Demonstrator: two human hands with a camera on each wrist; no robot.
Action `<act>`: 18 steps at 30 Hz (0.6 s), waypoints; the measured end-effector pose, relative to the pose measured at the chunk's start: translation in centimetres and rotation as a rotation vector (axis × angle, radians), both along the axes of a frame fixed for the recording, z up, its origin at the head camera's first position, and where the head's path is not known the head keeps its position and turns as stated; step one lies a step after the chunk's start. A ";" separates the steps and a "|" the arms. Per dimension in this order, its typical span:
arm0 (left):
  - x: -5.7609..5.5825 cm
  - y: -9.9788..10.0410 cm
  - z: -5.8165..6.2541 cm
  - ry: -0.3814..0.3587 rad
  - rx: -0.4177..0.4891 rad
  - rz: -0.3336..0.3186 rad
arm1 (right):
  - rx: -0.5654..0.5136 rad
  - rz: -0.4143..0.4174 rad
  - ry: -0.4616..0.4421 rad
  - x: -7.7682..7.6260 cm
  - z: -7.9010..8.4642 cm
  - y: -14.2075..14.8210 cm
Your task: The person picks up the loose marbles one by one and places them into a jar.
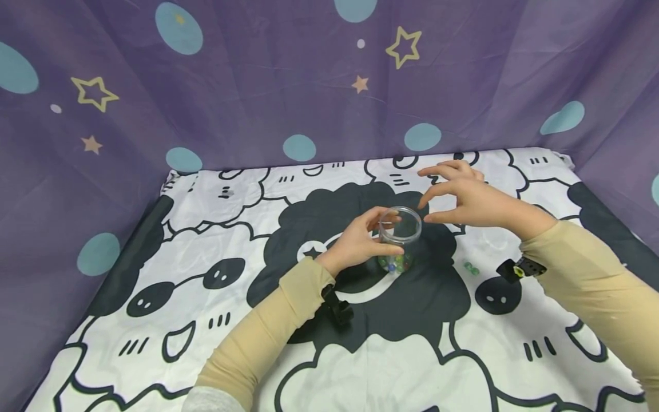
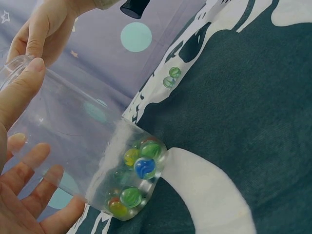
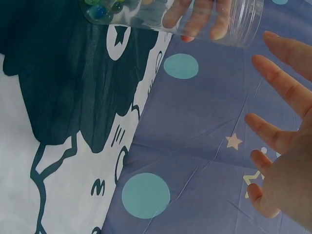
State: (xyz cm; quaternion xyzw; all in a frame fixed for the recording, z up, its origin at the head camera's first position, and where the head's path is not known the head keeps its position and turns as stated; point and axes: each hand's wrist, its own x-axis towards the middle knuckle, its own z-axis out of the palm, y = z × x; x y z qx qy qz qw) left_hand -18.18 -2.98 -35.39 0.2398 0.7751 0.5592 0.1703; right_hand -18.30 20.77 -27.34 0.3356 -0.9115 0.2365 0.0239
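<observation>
A clear plastic jar (image 1: 400,237) stands upright on the dark part of the patterned cloth, with no lid on its rim. Glass marbles (image 2: 131,180) in green, yellow, red and blue lie at its bottom. My left hand (image 1: 364,243) grips the jar from the left, thumb on the near side and fingers round the far side. Just right of the rim is my right hand (image 1: 463,197), fingers spread and nothing held. In the right wrist view its fingers (image 3: 282,85) point toward the jar mouth, apart from it.
Green marbles (image 1: 471,268) lie together on the cloth to the right of the jar, near the right wrist. A black and white cartoon cloth (image 1: 360,366) covers the table. Behind the table hangs a purple curtain (image 1: 319,86) with stars and dots.
</observation>
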 end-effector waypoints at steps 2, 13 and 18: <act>0.0 0.0 0.0 0.006 0.007 -0.002 | 0.009 -0.004 -0.014 0.0 0.2 0.2; 0.0 0.0 0.0 0.009 -0.002 0.005 | 0.011 -0.034 0.003 0.0 1.1 2.1; 0.0 -0.1 0.1 0.008 0.003 0.000 | 0.025 -0.042 0.003 -0.1 1.0 2.9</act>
